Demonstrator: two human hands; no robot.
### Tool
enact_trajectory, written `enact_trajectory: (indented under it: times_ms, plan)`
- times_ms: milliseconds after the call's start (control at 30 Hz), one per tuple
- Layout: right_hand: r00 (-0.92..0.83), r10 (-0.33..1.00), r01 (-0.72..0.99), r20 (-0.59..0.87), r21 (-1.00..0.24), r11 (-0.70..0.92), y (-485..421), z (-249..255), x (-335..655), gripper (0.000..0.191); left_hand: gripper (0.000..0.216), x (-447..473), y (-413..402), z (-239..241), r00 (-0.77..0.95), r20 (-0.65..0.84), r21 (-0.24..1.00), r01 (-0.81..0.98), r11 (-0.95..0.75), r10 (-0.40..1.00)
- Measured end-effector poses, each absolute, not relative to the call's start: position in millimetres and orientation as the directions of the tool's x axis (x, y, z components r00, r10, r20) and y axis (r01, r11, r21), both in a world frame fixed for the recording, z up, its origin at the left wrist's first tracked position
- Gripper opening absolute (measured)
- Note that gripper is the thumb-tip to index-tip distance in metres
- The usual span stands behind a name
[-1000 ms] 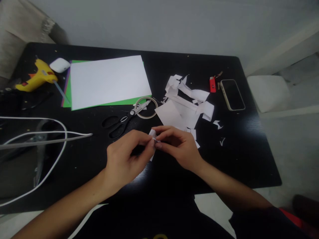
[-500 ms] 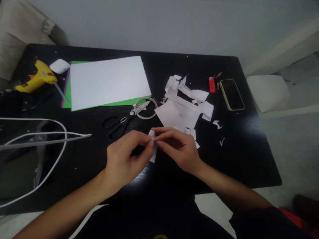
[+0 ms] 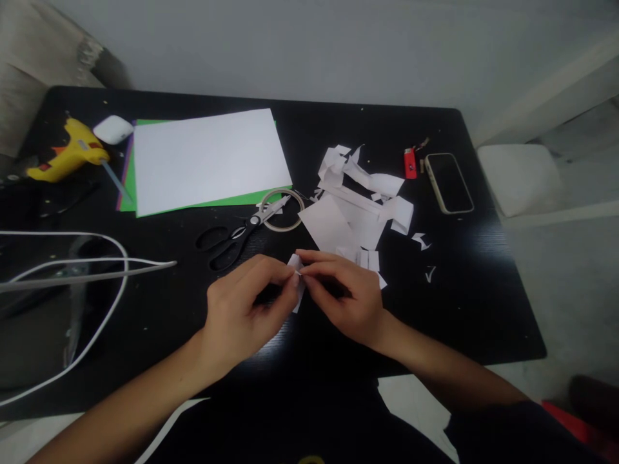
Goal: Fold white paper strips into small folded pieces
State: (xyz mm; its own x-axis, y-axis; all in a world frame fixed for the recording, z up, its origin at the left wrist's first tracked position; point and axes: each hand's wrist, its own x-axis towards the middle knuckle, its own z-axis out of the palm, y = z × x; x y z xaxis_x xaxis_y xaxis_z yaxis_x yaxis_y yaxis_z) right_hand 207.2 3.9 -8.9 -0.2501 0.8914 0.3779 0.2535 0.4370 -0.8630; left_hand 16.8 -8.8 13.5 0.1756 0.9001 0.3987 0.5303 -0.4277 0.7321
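Between my two hands is a narrow folded strip of white paper [image 3: 299, 301], held just above the black table. My left hand [image 3: 246, 306] pinches it between thumb and forefinger from the left. From the right, my right hand [image 3: 345, 290] pinches the same paper, its fingertips meeting those of the left. Most of the strip's middle is hidden by the fingers. Just beyond my left hand lie black-handled scissors [image 3: 232, 241], their blades across a roll of tape [image 3: 300, 216]. White paper scraps [image 3: 358, 222] lie in a heap beyond my right hand.
White sheets [image 3: 207, 161] rest over green paper [image 3: 129, 200] at the back left. Beside them are a yellow glue gun [image 3: 72, 151] and a white case [image 3: 113, 129]. White cable [image 3: 126, 258] loops at the left. A red lighter [image 3: 410, 164] and a phone [image 3: 449, 183] lie at the right.
Both hands keep their pinch on the paper strip. The right fingers have shifted slightly, and the strip's top end looks a little more tilted. The other things stay in place.
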Motion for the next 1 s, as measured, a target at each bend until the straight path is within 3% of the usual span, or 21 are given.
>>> enact_trajectory:
  times_ms: [1000]
  plan:
    - [-0.239,0.867,0.286,0.438,-0.821,0.494,2.9,-8.8,206.8,0.018,0.012,14.9,-8.5,15.8,0.214,0.401,0.732,0.510,-0.452,0.891]
